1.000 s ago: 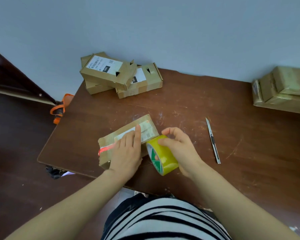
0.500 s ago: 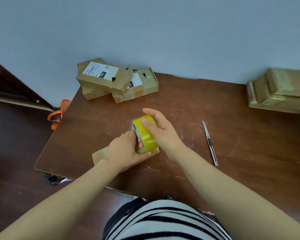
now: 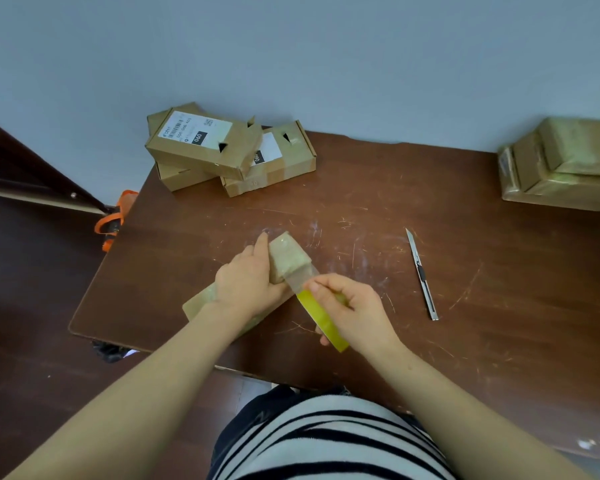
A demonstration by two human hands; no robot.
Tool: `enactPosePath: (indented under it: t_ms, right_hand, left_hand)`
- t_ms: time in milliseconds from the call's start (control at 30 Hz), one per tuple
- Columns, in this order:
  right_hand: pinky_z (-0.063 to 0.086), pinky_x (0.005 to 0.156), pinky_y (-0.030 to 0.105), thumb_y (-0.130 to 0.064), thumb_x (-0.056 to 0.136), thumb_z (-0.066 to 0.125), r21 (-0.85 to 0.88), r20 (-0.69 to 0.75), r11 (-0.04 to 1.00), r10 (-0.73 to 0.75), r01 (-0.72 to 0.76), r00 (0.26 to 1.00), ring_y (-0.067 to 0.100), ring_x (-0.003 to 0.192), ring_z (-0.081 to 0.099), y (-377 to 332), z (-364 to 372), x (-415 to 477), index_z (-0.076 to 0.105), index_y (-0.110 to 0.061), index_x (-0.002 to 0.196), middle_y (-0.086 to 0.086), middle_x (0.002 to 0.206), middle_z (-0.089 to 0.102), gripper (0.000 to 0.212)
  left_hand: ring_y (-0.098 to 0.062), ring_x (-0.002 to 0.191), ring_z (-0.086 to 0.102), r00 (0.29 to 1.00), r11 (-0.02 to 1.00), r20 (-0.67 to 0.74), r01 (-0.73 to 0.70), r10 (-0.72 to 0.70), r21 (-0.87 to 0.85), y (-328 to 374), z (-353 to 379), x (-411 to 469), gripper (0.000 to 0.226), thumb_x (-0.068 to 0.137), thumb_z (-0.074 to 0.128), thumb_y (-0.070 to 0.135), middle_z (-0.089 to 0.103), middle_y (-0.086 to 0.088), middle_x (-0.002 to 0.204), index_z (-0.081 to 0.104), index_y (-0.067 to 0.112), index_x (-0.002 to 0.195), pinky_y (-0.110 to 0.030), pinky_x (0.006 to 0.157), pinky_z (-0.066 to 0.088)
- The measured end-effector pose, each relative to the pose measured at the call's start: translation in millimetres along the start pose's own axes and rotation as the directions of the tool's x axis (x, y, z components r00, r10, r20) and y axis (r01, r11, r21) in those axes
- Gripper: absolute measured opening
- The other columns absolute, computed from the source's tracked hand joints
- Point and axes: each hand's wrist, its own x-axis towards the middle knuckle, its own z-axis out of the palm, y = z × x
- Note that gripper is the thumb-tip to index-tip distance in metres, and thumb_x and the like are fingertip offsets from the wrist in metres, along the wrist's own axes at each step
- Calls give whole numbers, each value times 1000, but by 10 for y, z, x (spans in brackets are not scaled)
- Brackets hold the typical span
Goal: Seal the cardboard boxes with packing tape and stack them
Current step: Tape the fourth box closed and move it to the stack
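Left hand (image 3: 246, 282) grips the box (image 3: 286, 254) near the table's (image 3: 361, 188) front edge; right hand (image 3: 354, 310) clasps the tape roll (image 3: 321, 318), its strip stuck over the box end. Behind wait three boxes (image 3: 229, 150) (untaped, I think); a taped pile (image 3: 565, 168) stands far right.

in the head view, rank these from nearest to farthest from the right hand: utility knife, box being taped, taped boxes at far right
From the right hand:
1. box being taped, just to its left
2. utility knife, lying to its right
3. taped boxes, back right corner of the table
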Motion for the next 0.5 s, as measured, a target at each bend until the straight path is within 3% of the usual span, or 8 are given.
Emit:
enactPosePath:
  t_ms: [133,233,300,367,433,500]
  right_hand:
    - [57,57,52,-30,94,57,2,21,996,89,-89,996,25,49,64,122,43,161,67,-37,83,2,61,66,16]
    - [58,59,52,-28,95,56,-6,53,993,116,-116,992,28,54,66,102,89,319,65,-32,83,4,64,66,16]
    - [58,59,51,-26,95,56,18,78,993,118,-120,990,31,55,65,75,117,390,65,-27,84,11,66,65,14]
    - [58,58,49,-25,95,56,49,83,991,118,-122,990,31,53,63,80,136,428,65,-23,85,12,64,64,14]
    - [56,53,43,-25,96,55,108,74,985,128,-135,989,28,47,60,111,153,445,65,-21,86,10,57,61,15]
    - [52,50,37,-21,97,50,220,60,962,152,-162,986,27,44,56,145,176,437,64,-19,89,12,57,59,16]
  left_hand:
    - [-25,129,44,1000,1000,8,-9,9,8,-4,5,22,101,81,55,65,40,-6,144,3,15,152,-41,93,43]
    - [-26,134,36,997,999,63,-45,44,10,-41,1,36,110,78,61,61,35,-7,147,-4,12,152,-43,104,33]
    - [-25,141,23,988,997,138,-73,74,-16,-111,-31,37,115,76,66,47,24,-9,152,-13,11,151,-44,115,17]
    - [-19,148,-3,982,991,161,-84,101,-106,-130,-88,35,107,81,59,42,-3,-5,161,-19,14,150,-45,118,-6]
    - [-11,145,-19,984,977,-1,-176,177,-123,-47,-80,42,84,93,39,45,-23,2,157,-19,21,150,-42,115,-17]
    - [-6,143,-19,944,951,-154,-304,293,-52,93,-9,35,68,96,11,54,-24,8,154,-13,23,151,-37,115,-18]
